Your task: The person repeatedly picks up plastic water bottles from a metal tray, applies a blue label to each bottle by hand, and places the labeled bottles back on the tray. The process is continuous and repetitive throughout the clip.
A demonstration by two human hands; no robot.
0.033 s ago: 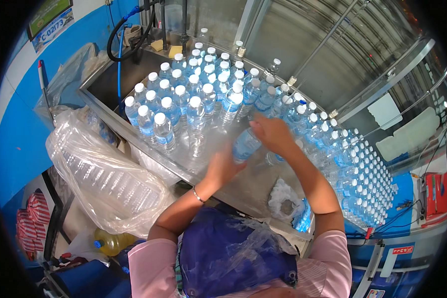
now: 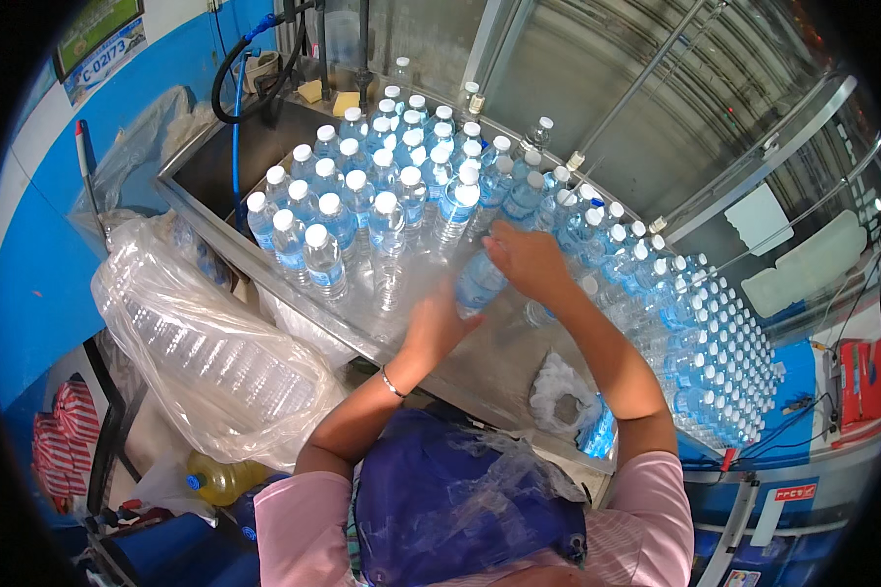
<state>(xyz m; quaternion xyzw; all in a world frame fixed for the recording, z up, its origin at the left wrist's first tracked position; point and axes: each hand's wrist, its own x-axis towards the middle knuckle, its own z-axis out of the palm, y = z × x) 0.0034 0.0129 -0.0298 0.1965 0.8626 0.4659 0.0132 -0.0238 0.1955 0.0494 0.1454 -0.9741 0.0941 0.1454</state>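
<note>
A clear water bottle with a pale blue label [image 2: 482, 281] is held tilted between my two hands above the steel counter [image 2: 480, 367]. My right hand [image 2: 529, 259] closes over its upper end, hiding the cap. Around its lower part curls my left hand [image 2: 439, 326], blurred, with the thumb reaching across the bottle's base. Just left of the held bottle, capped bottles stand upright in a dense group; the nearest are a tall one [image 2: 387, 230] and a shorter one [image 2: 325, 262]. Another bottle [image 2: 538, 313] is partly hidden behind my right forearm.
A large mass of white-capped bottles [image 2: 719, 362] fills the right side. A sink basin [image 2: 227, 157] lies far left, with a black hose [image 2: 227, 93] over it. Shrink-wrapped bottles [image 2: 225, 342] sit left of the counter; crumpled clear plastic [image 2: 561, 391] lies near its front edge.
My right hand and the upper end of the held bottle have shifted slightly left, leaving the bottle a little more upright. My left hand has barely moved; the standing bottles are unchanged.
</note>
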